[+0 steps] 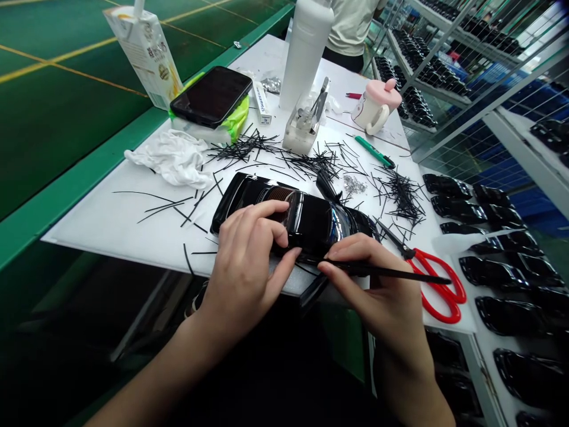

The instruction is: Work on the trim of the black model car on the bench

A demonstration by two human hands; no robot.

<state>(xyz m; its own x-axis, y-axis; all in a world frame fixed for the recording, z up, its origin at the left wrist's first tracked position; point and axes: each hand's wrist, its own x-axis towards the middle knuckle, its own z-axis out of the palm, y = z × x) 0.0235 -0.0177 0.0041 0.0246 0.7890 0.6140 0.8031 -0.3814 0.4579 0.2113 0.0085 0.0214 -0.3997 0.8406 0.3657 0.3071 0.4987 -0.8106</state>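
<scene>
A glossy black model car [311,222] lies in front of me on the white work surface, one door [326,187] swung out on its far side and another panel [313,290] standing out on the near side. My left hand [246,261] is closed over the car's rear and near side, fingers bent on the roof edge and thumb against the side. Pinched between thumb and fingers of my right hand [382,284] is a slim black tool [409,274]. Its tip meets the car's near side, where my fingers partly hide the contact.
Red-handled scissors [457,284] lie right of the car. Black strips [404,196] are scattered around, with a green pen [373,151], white gloves [171,157], a phone [212,95], a bottle [306,53] and a lidded mug [377,107] beyond. More car bodies [502,308] stand at right.
</scene>
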